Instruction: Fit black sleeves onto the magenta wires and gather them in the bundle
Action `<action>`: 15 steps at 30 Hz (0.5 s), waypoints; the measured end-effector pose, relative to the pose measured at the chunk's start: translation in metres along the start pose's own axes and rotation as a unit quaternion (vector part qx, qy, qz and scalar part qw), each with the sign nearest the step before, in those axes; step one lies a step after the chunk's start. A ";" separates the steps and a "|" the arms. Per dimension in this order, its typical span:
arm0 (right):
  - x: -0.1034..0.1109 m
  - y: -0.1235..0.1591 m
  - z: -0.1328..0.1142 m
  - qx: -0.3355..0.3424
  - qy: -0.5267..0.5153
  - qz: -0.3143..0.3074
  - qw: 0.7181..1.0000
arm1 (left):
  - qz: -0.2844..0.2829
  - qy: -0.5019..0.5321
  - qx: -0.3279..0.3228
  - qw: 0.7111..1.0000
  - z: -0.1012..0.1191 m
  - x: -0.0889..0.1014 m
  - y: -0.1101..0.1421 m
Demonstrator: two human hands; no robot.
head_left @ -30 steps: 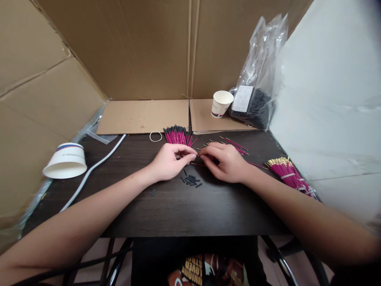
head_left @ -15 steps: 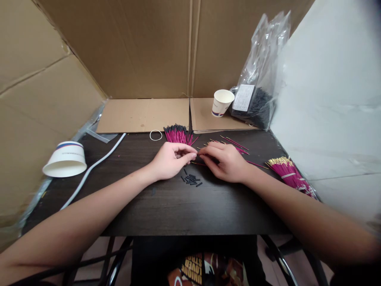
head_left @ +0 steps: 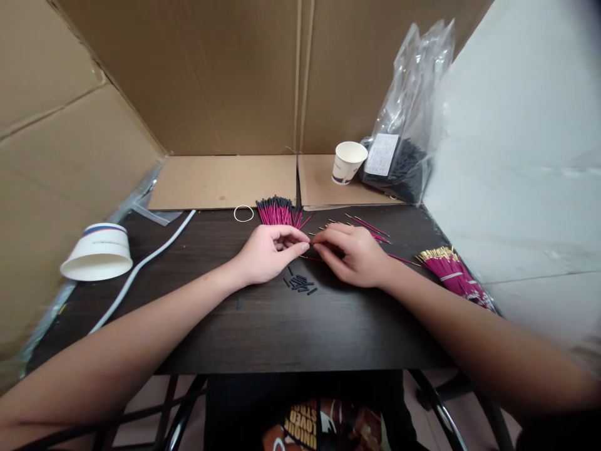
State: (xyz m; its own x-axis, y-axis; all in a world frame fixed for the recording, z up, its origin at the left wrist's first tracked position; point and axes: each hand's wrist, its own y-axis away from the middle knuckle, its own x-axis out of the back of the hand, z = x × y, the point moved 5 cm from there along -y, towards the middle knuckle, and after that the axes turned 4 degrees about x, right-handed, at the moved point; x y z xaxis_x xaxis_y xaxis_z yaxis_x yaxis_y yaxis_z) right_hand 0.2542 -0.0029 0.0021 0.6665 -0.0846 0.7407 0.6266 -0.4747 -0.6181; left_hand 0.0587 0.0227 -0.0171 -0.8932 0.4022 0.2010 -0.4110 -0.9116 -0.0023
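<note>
My left hand (head_left: 270, 254) and my right hand (head_left: 350, 254) meet fingertip to fingertip over the middle of the dark table. Thumb and forefinger are pinched together on each; whatever sits between the tips is too small to make out. Just in front lies a little heap of short black tubes (head_left: 299, 284). Behind my left hand is a pile of magenta wires with black ends (head_left: 277, 212). Beside and behind my right hand, loose magenta wires with gold tips (head_left: 369, 224) are scattered, partly hidden by that hand.
At the right edge lies a tied bundle of magenta gold-tipped wires (head_left: 453, 272). A clear bag of black tubes (head_left: 406, 166) and a paper cup (head_left: 348, 164) stand at the back right. Leftward are a tipped paper cup (head_left: 98, 250), a white cable (head_left: 145, 260) and a white ring (head_left: 243, 213).
The whole view has shifted slightly, so things appear a little further left. Both hands keep the same pinched pose with their tips together.
</note>
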 end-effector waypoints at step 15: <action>0.005 -0.004 -0.003 -0.009 -0.018 0.021 1.000 | -0.013 -0.024 0.015 1.000 -0.001 0.003 -0.002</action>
State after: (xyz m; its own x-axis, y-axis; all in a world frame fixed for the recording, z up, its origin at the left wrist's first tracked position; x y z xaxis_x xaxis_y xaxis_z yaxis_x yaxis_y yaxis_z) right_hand 0.2542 -0.0043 0.0094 0.7067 -0.0742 0.7036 0.5902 -0.4867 -0.6441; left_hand 0.0565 0.0254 -0.0177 -0.8718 0.4227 0.2476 -0.4284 -0.9030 0.0333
